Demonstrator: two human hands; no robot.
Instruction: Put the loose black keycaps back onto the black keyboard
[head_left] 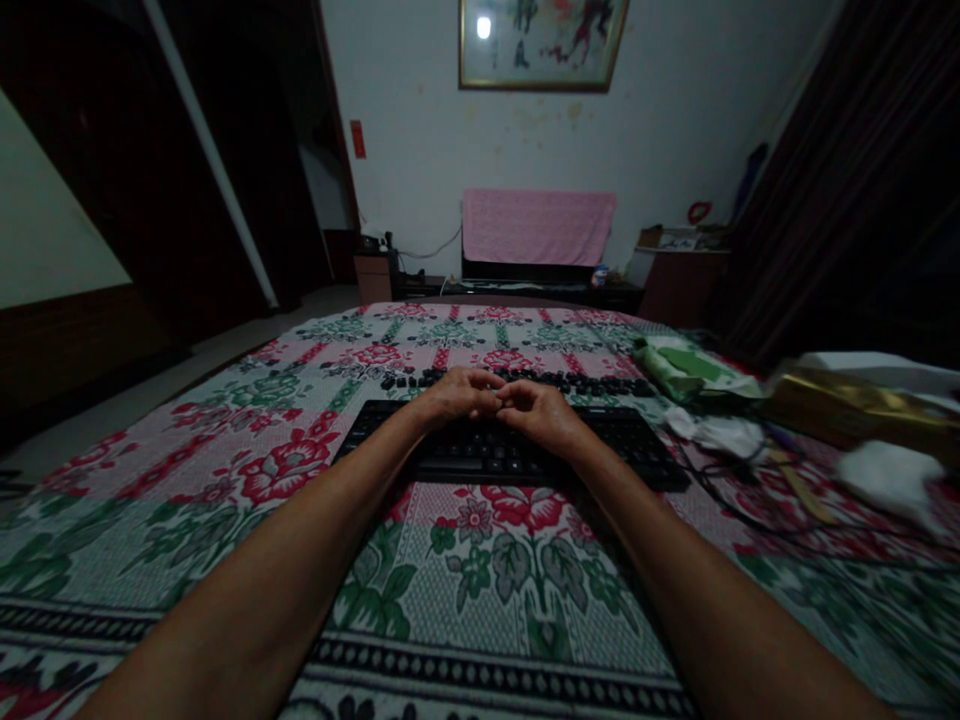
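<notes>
A black keyboard (457, 467) lies on the patterned tablecloth in front of me. Over its middle, my left hand (459, 394) and my right hand (546, 416) meet at the fingertips. Both hands are closed in a pinch, and whatever is between the fingers is too small and dark to make out. The hands cover part of the keys. Just behind the keyboard, a row of loose black keycaps (611, 385) is spread across the cloth, partly hidden by my hands.
To the right lie a green packet (694, 370), crumpled white tissue (724, 436), a gold box (862, 405), a white plastic bag (889, 475) and a yellowish strip (801, 487). A dark cable (739, 515) runs from the keyboard's right side. The flowered tablecloth (281, 470) covers the table.
</notes>
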